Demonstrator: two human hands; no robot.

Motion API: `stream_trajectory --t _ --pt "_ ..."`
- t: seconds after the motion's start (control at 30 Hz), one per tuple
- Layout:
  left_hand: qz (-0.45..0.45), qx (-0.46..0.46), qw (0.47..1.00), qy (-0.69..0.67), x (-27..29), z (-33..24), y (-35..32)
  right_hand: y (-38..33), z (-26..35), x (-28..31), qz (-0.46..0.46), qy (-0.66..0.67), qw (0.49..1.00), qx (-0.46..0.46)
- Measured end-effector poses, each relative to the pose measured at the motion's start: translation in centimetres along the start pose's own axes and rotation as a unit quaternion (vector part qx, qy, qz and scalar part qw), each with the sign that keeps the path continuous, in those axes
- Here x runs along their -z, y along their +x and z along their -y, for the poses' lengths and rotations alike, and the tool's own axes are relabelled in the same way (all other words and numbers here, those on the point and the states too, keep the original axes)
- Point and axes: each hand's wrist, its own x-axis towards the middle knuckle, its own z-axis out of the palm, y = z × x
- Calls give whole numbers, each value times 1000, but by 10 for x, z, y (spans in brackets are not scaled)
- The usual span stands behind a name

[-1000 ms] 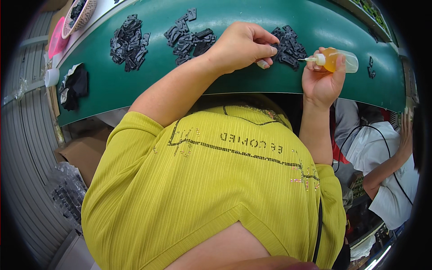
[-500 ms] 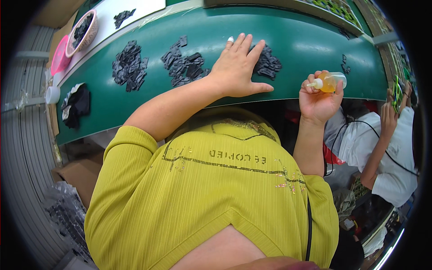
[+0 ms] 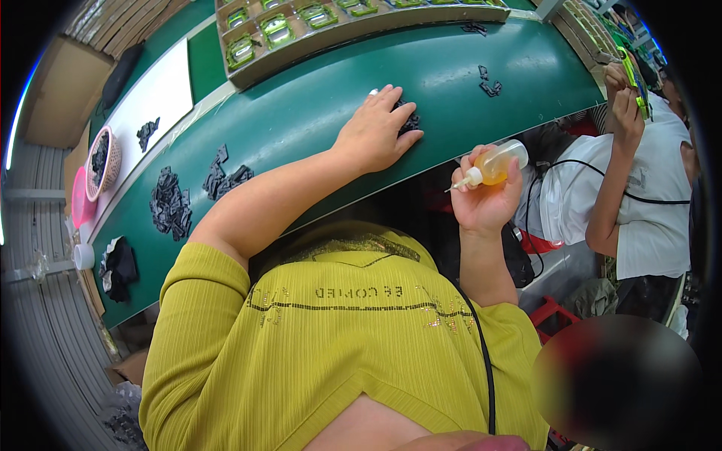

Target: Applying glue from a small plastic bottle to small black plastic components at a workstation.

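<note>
The left hand [image 3: 374,134] is laid flat, fingers spread, on a small pile of black parts [image 3: 408,120] near the front edge of the green table [image 3: 316,98]. A yellow squeeze bottle [image 3: 496,163] is gripped in the closed right hand [image 3: 485,197] off that edge, right of the pile, its long axis level and nozzle aimed left. More black piles [image 3: 171,207] are noted toward the left end, and a tray [image 3: 301,30] of green pieces along the far edge.

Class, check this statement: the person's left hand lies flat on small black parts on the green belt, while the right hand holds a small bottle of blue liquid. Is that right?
Not quite. The head view shows the bottle in the right hand holds yellow-orange liquid, not blue. The rest stands: the left hand lies flat on small black parts on the green belt.
</note>
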Motion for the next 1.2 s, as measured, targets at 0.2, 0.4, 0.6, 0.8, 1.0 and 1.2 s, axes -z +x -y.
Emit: stream_trajectory --t 0.2,0.4,0.6,0.8,1.0,1.2 --pt "-2 -23 1000 -8 -23 -13 45 2 17 17 -48 25 998 15" --pt "-55 -9 995 -86 -24 -14 64 9 34 41 -23 46 999 8" --pt "-46 69 987 -140 -3 15 37 13 40 47 -61 41 997 22" --pt "-53 -14 992 -112 -6 14 45 21 34 52 -47 80 996 -16" --pt "-7 -95 995 -36 -7 8 73 24 24 47 -48 83 995 -35" --pt "13 -82 997 -1 -10 4 81 27 23 51 -68 61 996 -24"
